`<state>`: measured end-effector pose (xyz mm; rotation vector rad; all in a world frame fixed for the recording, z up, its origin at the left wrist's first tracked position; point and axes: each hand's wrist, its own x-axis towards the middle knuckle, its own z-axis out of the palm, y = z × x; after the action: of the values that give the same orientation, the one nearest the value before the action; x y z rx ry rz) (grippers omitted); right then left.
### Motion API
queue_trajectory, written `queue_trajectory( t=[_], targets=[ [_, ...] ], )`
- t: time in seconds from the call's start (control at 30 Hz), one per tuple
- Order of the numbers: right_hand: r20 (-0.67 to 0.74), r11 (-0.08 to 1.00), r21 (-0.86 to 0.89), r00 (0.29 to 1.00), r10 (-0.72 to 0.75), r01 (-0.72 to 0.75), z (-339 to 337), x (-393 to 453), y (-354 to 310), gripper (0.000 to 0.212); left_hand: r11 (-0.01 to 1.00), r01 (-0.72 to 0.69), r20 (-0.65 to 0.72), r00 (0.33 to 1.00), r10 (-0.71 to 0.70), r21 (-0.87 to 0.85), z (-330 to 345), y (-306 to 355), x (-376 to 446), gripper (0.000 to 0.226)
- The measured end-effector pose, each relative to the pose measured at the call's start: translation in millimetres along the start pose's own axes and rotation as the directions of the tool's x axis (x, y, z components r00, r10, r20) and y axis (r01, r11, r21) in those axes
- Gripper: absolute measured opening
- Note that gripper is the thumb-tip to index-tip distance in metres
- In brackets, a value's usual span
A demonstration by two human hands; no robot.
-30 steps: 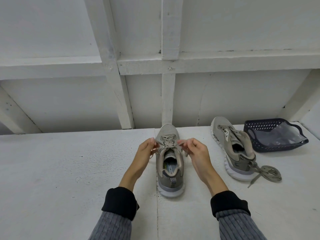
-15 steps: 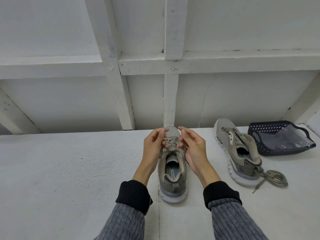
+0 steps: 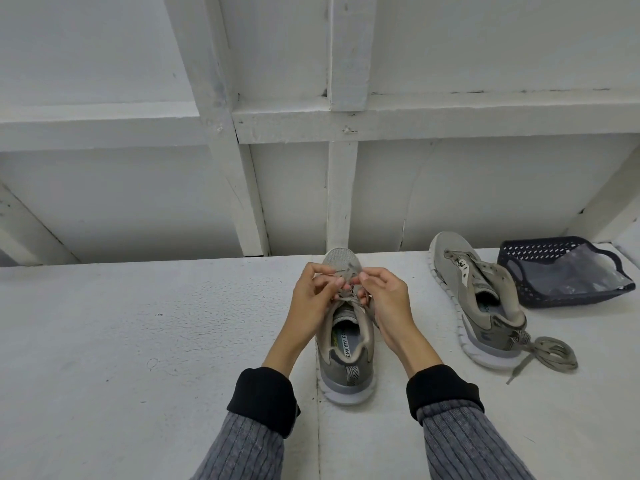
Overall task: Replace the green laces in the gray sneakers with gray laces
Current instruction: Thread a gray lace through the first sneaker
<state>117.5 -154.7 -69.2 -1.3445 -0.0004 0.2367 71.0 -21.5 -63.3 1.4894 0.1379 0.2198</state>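
Note:
A gray sneaker (image 3: 346, 362) stands in front of me, heel toward me and toe toward the wall. My left hand (image 3: 317, 297) and my right hand (image 3: 386, 301) meet over its upper eyelets, and each pinches the lace (image 3: 346, 297) there. The fingers hide most of the lacing. A second gray sneaker (image 3: 474, 299) lies to the right with its tongue pulled open and no lace in its eyelets. A loose coiled lace (image 3: 550, 351) of greenish gray lies by that shoe's heel.
A dark perforated plastic basket (image 3: 540, 251) holding a clear plastic bag (image 3: 581, 275) sits at the far right. The white work surface (image 3: 138, 341) ends at a white framed wall just behind the shoes.
Both hands moved inward and forward from the shoe's sides to its upper eyelets, where their fingertips now nearly touch on the lace. The camera view shifted slightly.

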Motion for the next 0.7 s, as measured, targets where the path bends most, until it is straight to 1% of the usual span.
queue_trajectory(
  t=[0.1, 0.2, 0.33, 0.4, 0.5, 0.53, 0.6, 0.63, 0.7],
  targets=[
    [0.007, 0.999, -0.002, 0.999, 0.035, -0.035, -1, -2, 3, 0.014, 1.000, 0.008, 0.005, 1.000, -0.008, -0.025, 1, 0, 1, 0.015],
    [0.018, 0.998, 0.032, 0.998, 0.062, -0.063, -1, -2, 3, 0.016, 1.000, 0.006, 0.012, 1.000, -0.006, 0.029, -1, -2, 3, 0.016],
    [0.099, 0.990, 0.121, 0.993, 0.063, -0.075, -3, -2, 1, 0.017, 0.994, 0.006, 0.010, 1.000, -0.007, 0.110, -3, -6, 8, 0.015],
    [0.118, 0.994, 0.097, 0.992, 0.038, -0.050, -3, -3, -1, 0.013, 0.988, -0.006, 0.015, 1.000, 0.004, 0.157, -3, -6, 9, 0.014],
    [0.062, 0.999, 0.043, 0.998, 0.017, -0.020, -1, -4, 2, 0.009, 0.983, -0.020, 0.027, 1.000, 0.015, 0.183, -3, -4, 8, 0.013],
    [0.058, 0.998, 0.064, 0.998, 0.023, -0.027, -1, -3, 3, 0.010, 0.983, -0.018, 0.044, 0.999, 0.010, 0.184, -5, -4, 8, 0.010],
    [0.093, 0.987, 0.150, 0.994, 0.050, -0.063, -1, -4, 2, 0.013, 0.980, -0.014, 0.127, 0.992, -0.012, 0.199, -13, -3, 9, 0.004],
    [0.126, 0.979, 0.187, 0.990, 0.059, -0.082, -1, -4, 2, 0.015, 0.979, -0.016, 0.176, 0.984, -0.021, 0.205, -17, -2, 10, 0.006],
    [0.190, 0.973, 0.210, 0.980, 0.052, -0.092, -3, -4, 1, 0.018, 0.979, -0.013, 0.246, 0.969, -0.038, 0.202, -20, 0, 12, 0.012]
  ],
)
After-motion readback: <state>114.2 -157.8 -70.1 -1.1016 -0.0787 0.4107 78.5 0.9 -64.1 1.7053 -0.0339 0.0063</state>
